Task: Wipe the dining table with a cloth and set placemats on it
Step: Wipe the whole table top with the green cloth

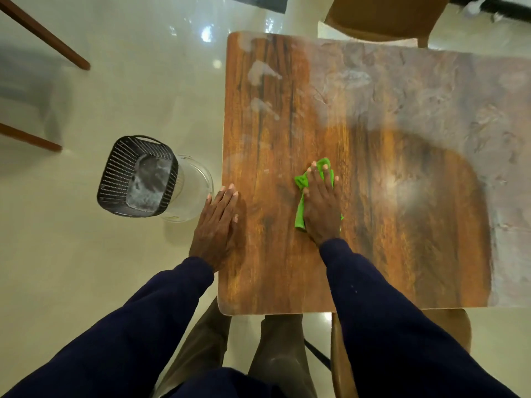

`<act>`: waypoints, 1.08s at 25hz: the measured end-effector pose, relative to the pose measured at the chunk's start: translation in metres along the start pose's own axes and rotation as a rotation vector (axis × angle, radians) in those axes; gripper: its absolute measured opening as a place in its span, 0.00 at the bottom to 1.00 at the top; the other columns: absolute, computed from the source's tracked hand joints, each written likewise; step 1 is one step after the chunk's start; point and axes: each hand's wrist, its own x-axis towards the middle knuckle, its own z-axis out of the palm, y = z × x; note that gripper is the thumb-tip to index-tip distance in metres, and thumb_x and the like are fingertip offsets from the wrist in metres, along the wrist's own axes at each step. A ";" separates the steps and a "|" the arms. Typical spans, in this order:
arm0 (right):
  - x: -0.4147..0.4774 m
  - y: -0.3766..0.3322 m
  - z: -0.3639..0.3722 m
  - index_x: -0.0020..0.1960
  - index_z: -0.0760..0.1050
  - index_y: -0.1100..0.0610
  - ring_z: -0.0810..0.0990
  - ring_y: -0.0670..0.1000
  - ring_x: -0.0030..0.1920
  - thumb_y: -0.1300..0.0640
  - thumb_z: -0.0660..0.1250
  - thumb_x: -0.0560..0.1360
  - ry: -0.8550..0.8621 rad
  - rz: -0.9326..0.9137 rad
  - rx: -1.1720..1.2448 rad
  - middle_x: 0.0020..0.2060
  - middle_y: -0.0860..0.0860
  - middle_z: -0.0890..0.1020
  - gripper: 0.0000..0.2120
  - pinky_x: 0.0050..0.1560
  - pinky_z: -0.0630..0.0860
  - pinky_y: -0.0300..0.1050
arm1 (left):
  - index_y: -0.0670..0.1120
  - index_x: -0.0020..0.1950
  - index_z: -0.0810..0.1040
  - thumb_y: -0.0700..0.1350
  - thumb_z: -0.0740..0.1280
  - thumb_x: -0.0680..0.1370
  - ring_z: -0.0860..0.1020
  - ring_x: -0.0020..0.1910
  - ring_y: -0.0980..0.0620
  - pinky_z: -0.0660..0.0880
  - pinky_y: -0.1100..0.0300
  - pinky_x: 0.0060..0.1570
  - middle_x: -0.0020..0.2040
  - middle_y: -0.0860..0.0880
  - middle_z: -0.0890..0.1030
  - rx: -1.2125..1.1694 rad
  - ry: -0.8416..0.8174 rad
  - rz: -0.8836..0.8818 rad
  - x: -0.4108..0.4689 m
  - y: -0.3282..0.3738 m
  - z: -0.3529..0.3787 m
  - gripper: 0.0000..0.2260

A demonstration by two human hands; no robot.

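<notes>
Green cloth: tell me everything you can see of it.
The green cloth is bright lime, soft-looking fabric, crumpled rather than spread flat. It lies on the wooden table, pinned under the right hand, whose straight fingers press on it. Green shows beyond the fingertips, beside the thumb and near the wrist.

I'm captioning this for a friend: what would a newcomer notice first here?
The bright green cloth lies mid-way along the table, pressed flat under the right hand, while the left hand rests flat at its left edge. Hazy whitish smears cover the far right part. A black basket sits off the left side.
</notes>
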 end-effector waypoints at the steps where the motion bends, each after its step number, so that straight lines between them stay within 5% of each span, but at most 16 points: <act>1: 0.026 -0.010 0.002 0.83 0.60 0.61 0.52 0.59 0.85 0.58 0.50 0.86 0.018 0.058 -0.009 0.84 0.57 0.59 0.25 0.82 0.53 0.65 | 0.37 0.82 0.64 0.43 0.56 0.87 0.62 0.83 0.41 0.50 0.47 0.84 0.82 0.39 0.64 0.013 0.015 0.008 0.006 0.001 0.004 0.23; 5: 0.084 -0.060 0.015 0.83 0.60 0.62 0.52 0.60 0.84 0.54 0.47 0.85 0.023 0.053 0.047 0.84 0.58 0.59 0.27 0.82 0.53 0.65 | 0.36 0.80 0.67 0.44 0.54 0.87 0.63 0.81 0.39 0.53 0.45 0.83 0.81 0.37 0.67 0.012 0.067 -0.023 0.035 0.008 0.016 0.23; 8: 0.048 -0.074 0.021 0.82 0.60 0.61 0.54 0.61 0.84 0.56 0.50 0.86 -0.053 -0.316 -0.003 0.83 0.59 0.61 0.26 0.80 0.59 0.67 | 0.36 0.81 0.66 0.44 0.54 0.88 0.63 0.82 0.39 0.58 0.40 0.82 0.81 0.38 0.66 0.011 0.060 -0.048 0.046 0.004 0.017 0.23; 11: 0.011 -0.039 0.011 0.84 0.58 0.59 0.50 0.58 0.85 0.56 0.56 0.87 -0.171 -0.639 0.001 0.84 0.56 0.57 0.26 0.83 0.52 0.63 | 0.37 0.82 0.64 0.44 0.55 0.88 0.62 0.83 0.41 0.56 0.42 0.83 0.83 0.39 0.64 0.011 0.056 -0.095 0.046 -0.006 0.008 0.23; 18: 0.104 -0.080 0.020 0.84 0.58 0.59 0.50 0.57 0.85 0.55 0.49 0.87 -0.037 -0.081 0.039 0.84 0.56 0.57 0.26 0.84 0.49 0.61 | 0.39 0.84 0.61 0.44 0.54 0.88 0.57 0.84 0.45 0.53 0.44 0.84 0.84 0.42 0.61 0.025 0.029 -0.224 0.009 -0.019 -0.014 0.23; 22: 0.089 -0.133 0.034 0.83 0.60 0.59 0.53 0.60 0.84 0.52 0.45 0.87 -0.067 -0.215 0.031 0.83 0.57 0.60 0.27 0.83 0.51 0.63 | 0.40 0.83 0.61 0.43 0.54 0.88 0.57 0.84 0.46 0.55 0.43 0.83 0.84 0.43 0.61 0.037 0.027 -0.262 -0.010 -0.020 -0.021 0.23; 27: -0.045 -0.143 0.044 0.84 0.56 0.60 0.50 0.62 0.84 0.53 0.60 0.84 -0.135 -0.429 0.039 0.84 0.59 0.57 0.30 0.82 0.52 0.66 | 0.40 0.83 0.61 0.43 0.53 0.88 0.55 0.84 0.48 0.54 0.43 0.83 0.84 0.43 0.61 0.023 0.028 -0.250 -0.023 -0.019 -0.031 0.23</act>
